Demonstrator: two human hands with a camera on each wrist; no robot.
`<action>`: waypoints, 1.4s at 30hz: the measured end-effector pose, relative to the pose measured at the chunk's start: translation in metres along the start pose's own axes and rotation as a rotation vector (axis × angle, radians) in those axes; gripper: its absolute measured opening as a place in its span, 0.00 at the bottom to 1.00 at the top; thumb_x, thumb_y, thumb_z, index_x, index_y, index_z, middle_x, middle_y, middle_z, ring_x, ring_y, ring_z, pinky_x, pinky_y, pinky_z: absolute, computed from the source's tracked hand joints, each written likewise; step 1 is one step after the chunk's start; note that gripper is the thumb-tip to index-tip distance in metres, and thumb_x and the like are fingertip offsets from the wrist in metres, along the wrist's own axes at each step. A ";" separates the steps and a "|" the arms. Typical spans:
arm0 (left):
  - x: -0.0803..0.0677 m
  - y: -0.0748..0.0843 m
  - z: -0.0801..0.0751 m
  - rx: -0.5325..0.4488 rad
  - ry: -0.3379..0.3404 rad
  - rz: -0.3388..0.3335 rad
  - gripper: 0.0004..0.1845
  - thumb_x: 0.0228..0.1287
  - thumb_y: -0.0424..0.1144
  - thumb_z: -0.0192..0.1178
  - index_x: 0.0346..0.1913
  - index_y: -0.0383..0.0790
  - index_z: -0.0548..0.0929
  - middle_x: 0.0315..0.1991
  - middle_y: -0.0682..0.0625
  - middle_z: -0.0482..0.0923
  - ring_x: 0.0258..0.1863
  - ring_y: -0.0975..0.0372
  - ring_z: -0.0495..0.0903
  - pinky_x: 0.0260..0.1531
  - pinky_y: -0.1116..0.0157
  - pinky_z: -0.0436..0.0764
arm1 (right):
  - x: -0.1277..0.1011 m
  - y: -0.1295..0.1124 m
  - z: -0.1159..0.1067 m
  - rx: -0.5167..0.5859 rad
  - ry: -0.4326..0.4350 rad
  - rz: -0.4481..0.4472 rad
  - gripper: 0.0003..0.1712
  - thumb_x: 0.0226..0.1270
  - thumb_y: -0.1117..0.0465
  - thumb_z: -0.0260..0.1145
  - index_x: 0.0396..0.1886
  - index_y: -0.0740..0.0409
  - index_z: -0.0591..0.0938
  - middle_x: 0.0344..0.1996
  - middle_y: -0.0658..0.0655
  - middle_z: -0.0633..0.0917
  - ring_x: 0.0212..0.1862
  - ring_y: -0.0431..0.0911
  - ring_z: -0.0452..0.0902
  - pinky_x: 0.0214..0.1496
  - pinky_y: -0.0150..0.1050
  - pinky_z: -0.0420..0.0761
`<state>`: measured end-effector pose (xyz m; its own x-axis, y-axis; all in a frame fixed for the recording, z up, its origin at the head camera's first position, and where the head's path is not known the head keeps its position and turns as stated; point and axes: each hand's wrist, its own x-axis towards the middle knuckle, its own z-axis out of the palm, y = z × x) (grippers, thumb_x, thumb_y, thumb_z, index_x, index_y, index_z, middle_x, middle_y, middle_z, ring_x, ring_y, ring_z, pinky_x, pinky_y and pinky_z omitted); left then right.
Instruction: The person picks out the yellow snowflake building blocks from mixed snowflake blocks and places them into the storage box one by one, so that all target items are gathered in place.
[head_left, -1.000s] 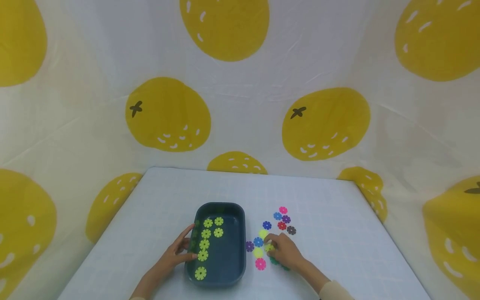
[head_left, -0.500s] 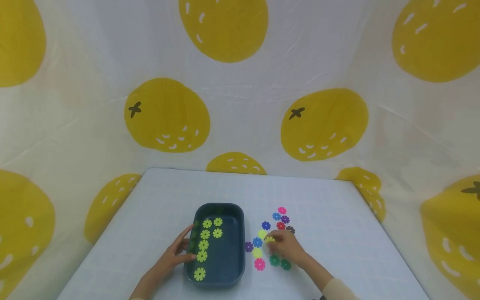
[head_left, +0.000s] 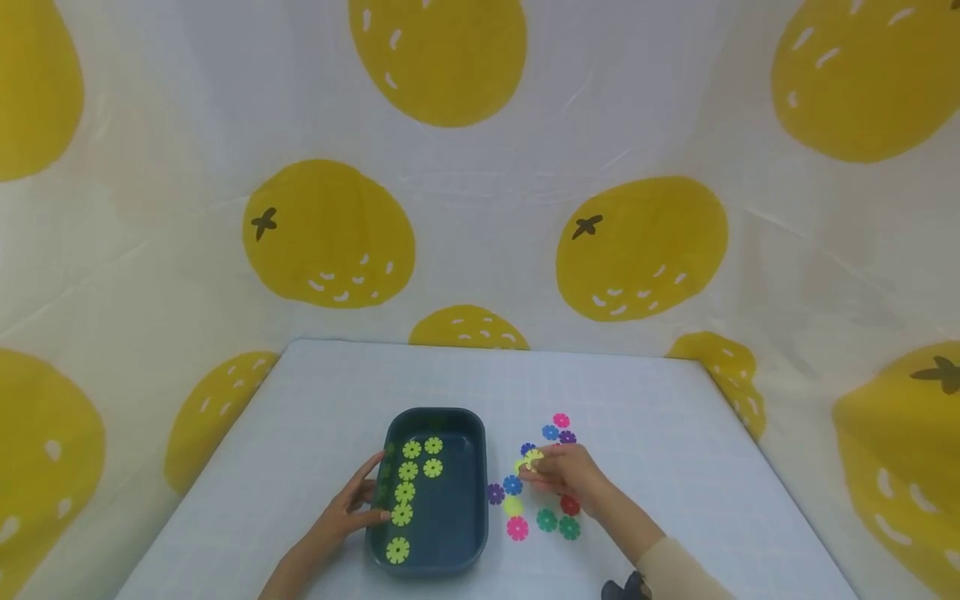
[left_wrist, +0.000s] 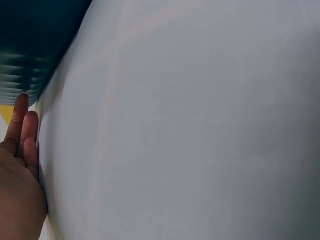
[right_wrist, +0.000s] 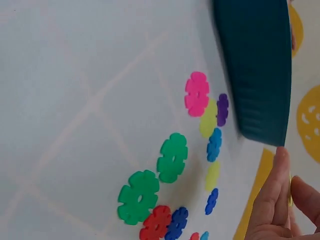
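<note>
A dark teal tray [head_left: 482, 500] holds several yellow-green flower discs [head_left: 404, 492] in two rows. My left hand [head_left: 358, 500] rests on the table with straight fingers [left_wrist: 20, 116] against the tray's ribbed left wall [left_wrist: 25, 70]. My right hand [head_left: 542, 468] hovers over a cluster of loose discs right of the tray and pinches a yellow-green disc [head_left: 532, 458] at its fingertips. Around it lie pink [head_left: 517, 527], green [head_left: 547, 520], red [head_left: 569, 504], blue [head_left: 512, 484] and purple [head_left: 494, 493] discs. The right wrist view shows the pink [right_wrist: 197, 93] and green [right_wrist: 172, 157] discs beside the tray [right_wrist: 255, 65].
The pale gridded table [head_left: 315, 400] is walled on three sides by a white cloth printed with large yellow fruit [head_left: 637, 250]. More discs, pink [head_left: 561, 420] and blue [head_left: 550, 432], lie farther back. A dark object [head_left: 622, 589] shows at the bottom edge by my right sleeve.
My right hand has moved away from me, from the near discs toward the far ones, carrying a yellow-green disc; the green and red discs it covered now show. My left hand has stayed put.
</note>
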<state>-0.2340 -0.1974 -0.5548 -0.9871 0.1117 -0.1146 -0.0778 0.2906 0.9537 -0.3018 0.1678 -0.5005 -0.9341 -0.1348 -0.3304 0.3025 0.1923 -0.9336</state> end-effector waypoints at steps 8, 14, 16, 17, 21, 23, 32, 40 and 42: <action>0.000 -0.002 0.001 0.001 -0.009 -0.002 0.45 0.52 0.42 0.66 0.69 0.66 0.53 0.54 0.44 0.71 0.48 0.56 0.72 0.58 0.35 0.54 | 0.002 -0.012 -0.002 0.134 -0.128 -0.030 0.27 0.61 0.57 0.64 0.55 0.70 0.73 0.42 0.62 0.84 0.42 0.49 0.82 0.42 0.35 0.80; 0.001 -0.002 0.001 0.014 0.002 -0.011 0.45 0.51 0.43 0.67 0.69 0.68 0.53 0.53 0.45 0.72 0.47 0.57 0.73 0.59 0.35 0.52 | 0.001 -0.024 0.004 0.149 -0.141 -0.021 0.26 0.60 0.55 0.65 0.51 0.69 0.75 0.40 0.61 0.85 0.42 0.49 0.82 0.44 0.38 0.80; 0.002 -0.003 0.000 0.016 0.003 -0.011 0.45 0.51 0.43 0.67 0.69 0.68 0.53 0.54 0.44 0.72 0.47 0.57 0.73 0.59 0.35 0.52 | 0.000 -0.029 0.008 0.155 -0.142 -0.015 0.26 0.61 0.54 0.64 0.52 0.69 0.74 0.40 0.61 0.85 0.42 0.49 0.82 0.45 0.39 0.80; 0.002 -0.003 0.000 0.018 0.004 -0.008 0.45 0.51 0.43 0.67 0.69 0.68 0.53 0.54 0.44 0.72 0.47 0.57 0.73 0.59 0.36 0.53 | 0.000 -0.031 0.009 0.162 -0.148 -0.013 0.25 0.62 0.55 0.63 0.52 0.69 0.74 0.41 0.61 0.85 0.42 0.50 0.82 0.45 0.39 0.80; 0.002 -0.005 0.000 0.010 0.000 0.009 0.45 0.52 0.41 0.67 0.69 0.65 0.53 0.54 0.44 0.72 0.47 0.57 0.73 0.59 0.36 0.54 | -0.002 -0.039 0.014 0.182 -0.183 -0.025 0.25 0.65 0.55 0.60 0.55 0.69 0.72 0.42 0.62 0.84 0.43 0.51 0.82 0.45 0.40 0.80; 0.003 -0.006 0.000 0.008 -0.002 0.011 0.45 0.52 0.41 0.67 0.69 0.65 0.53 0.54 0.44 0.72 0.47 0.57 0.73 0.60 0.36 0.53 | -0.002 -0.043 0.017 0.187 -0.204 -0.033 0.26 0.65 0.55 0.59 0.55 0.69 0.71 0.42 0.62 0.84 0.43 0.51 0.82 0.46 0.40 0.80; 0.001 -0.005 -0.002 0.013 0.006 0.003 0.45 0.51 0.44 0.67 0.68 0.70 0.53 0.53 0.45 0.72 0.47 0.57 0.73 0.59 0.35 0.52 | 0.004 -0.059 0.035 0.190 -0.263 -0.045 0.27 0.65 0.53 0.60 0.54 0.71 0.72 0.42 0.64 0.84 0.44 0.51 0.81 0.46 0.40 0.80; -0.001 -0.003 -0.002 -0.003 -0.009 0.006 0.45 0.51 0.45 0.67 0.68 0.71 0.53 0.54 0.46 0.72 0.48 0.57 0.73 0.59 0.35 0.52 | 0.011 -0.067 0.057 0.212 -0.261 -0.026 0.24 0.64 0.52 0.60 0.50 0.69 0.75 0.40 0.64 0.84 0.43 0.51 0.82 0.44 0.40 0.81; -0.001 -0.002 -0.002 -0.006 -0.008 0.006 0.44 0.51 0.44 0.67 0.68 0.71 0.54 0.54 0.46 0.72 0.48 0.57 0.73 0.59 0.35 0.53 | 0.012 -0.067 0.061 0.211 -0.263 -0.033 0.24 0.65 0.52 0.60 0.50 0.68 0.75 0.40 0.64 0.84 0.42 0.51 0.82 0.44 0.40 0.81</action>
<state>-0.2327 -0.1996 -0.5563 -0.9864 0.1213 -0.1106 -0.0723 0.2838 0.9561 -0.3219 0.0938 -0.4502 -0.8715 -0.3888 -0.2987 0.3313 -0.0181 -0.9433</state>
